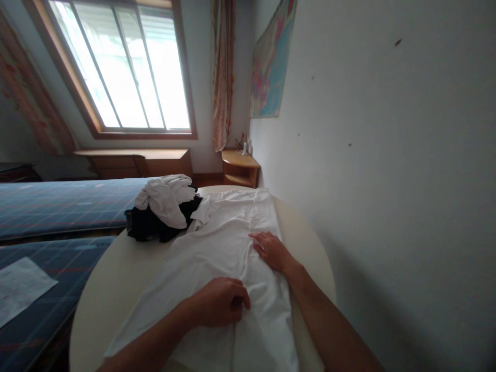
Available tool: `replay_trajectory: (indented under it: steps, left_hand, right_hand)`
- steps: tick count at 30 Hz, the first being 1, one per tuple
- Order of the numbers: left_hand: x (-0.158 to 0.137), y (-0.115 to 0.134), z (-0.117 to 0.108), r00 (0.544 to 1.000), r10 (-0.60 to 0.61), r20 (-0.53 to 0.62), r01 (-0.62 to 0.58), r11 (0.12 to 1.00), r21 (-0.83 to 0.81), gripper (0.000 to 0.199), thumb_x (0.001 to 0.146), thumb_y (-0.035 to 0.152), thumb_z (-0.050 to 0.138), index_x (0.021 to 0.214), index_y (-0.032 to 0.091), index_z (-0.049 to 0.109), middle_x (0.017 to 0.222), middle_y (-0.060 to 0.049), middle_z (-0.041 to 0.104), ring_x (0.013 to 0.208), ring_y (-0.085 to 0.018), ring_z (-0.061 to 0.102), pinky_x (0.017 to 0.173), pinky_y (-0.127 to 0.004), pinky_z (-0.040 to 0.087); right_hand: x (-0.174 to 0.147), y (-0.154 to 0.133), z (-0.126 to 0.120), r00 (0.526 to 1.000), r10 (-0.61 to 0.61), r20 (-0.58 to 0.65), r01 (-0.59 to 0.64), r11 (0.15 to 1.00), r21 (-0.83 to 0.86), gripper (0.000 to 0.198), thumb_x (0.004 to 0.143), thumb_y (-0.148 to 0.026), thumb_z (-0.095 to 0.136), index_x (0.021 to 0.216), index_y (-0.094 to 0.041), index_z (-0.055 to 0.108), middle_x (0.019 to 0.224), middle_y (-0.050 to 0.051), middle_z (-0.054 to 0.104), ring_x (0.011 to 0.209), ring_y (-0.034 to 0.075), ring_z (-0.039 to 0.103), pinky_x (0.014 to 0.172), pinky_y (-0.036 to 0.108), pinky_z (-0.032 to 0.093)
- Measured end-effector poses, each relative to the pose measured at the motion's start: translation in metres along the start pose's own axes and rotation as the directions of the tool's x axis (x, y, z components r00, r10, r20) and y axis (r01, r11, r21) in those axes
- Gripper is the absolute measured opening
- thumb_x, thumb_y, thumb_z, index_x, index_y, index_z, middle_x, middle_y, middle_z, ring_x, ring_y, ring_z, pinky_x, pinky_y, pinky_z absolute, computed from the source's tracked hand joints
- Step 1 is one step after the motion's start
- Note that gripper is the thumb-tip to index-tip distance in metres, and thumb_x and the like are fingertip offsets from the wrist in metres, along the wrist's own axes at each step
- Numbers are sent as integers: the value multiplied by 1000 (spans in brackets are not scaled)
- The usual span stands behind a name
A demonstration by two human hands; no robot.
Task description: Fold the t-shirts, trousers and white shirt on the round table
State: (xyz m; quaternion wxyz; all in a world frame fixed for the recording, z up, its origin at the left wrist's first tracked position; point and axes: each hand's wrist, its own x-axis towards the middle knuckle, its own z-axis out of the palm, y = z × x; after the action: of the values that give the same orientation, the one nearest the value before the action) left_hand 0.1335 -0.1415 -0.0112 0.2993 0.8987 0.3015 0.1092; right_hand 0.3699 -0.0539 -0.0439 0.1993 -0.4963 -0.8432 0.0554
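Observation:
A long white shirt (217, 248) is spread over a round cream table (96, 294), with a seam or front edge running lengthwise down it. On that edge, at the near part, my left hand (221, 302) is closed, its thumb and fingers curled together at the cloth. The fingertips partly hide what they pinch. Further up the same edge, my right hand (271, 251) lies with its fingers stretched out flat on the fabric. Small wrinkles cross the shirt between and beyond the hands.
A pile of white cloth (165, 199) and black cloth (147, 225) sits at the table's far left. Beds with blue plaid covers (70, 204) stand left, one bearing a paper sheet (23, 289). A white wall (387, 181) rises close on the right. A corner shelf (240, 160) stands behind.

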Motion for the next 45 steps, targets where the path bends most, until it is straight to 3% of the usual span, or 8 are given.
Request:
replay_trajectory:
  steps: [11,18,24,27,30,35,40,45]
  left_hand:
    - [-3,31,14,884,433,177,-439,898,-4,27,89,36,65,115,31,71,115,-3,69,104,-22,63,97,-34,42]
    - [1,23,65,856,446,261,-445,893,-68,38,98,23,51,131,40,59,158,7,34,149,-30,21,122,-55,10]
    - [8,25,74,792,502,347,-431,863,-265,60,100,22,39,154,44,22,154,8,39,149,-23,18,124,-50,10]
    - [17,30,43,747,568,344,-504,822,-264,54,99,25,40,152,33,34,152,0,46,142,-20,39,121,-38,25]
    - [28,19,15,857,470,212,-480,877,-4,55,89,40,60,143,31,50,155,-4,40,146,-31,30,121,-51,18]
    - [33,2,15,904,376,203,-412,894,176,74,85,55,62,150,30,38,162,-10,23,148,-42,14,115,-68,9]
    - [26,24,34,908,373,193,-399,908,124,72,90,56,57,153,30,33,163,-10,19,148,-40,10,115,-68,9]
    - [45,17,18,886,444,136,-453,890,46,44,93,39,56,135,24,56,145,-8,54,141,-28,40,117,-45,31]
  right_hand:
    - [-4,6,2,992,112,50,-111,993,-34,48,97,-39,45,141,-22,50,148,8,49,137,21,40,116,39,27]
    - [-7,9,1,965,195,176,-183,980,-83,61,98,-54,38,153,-28,34,162,6,24,150,27,15,119,49,14]
    - [-8,15,-10,988,134,78,-131,991,-39,48,94,-54,48,128,-23,62,139,9,57,130,24,47,110,40,33]
    - [-8,18,-11,990,142,4,-142,990,-26,35,97,-42,46,114,-20,67,121,9,67,116,21,57,103,35,40]
    - [-8,19,-7,991,131,-8,-131,991,-41,38,98,-39,46,127,-21,61,134,11,60,129,22,49,111,39,32]
    - [-7,21,-2,960,266,88,-256,960,-114,59,98,-53,39,149,-25,40,160,9,31,148,27,22,118,49,17]
    - [2,19,-11,939,343,-32,-343,921,-185,42,100,-45,39,125,-21,63,132,11,61,123,25,53,104,40,36]
    - [22,12,-21,914,395,-88,-403,867,-293,36,98,-44,43,99,-19,69,108,13,70,103,25,62,90,37,43]
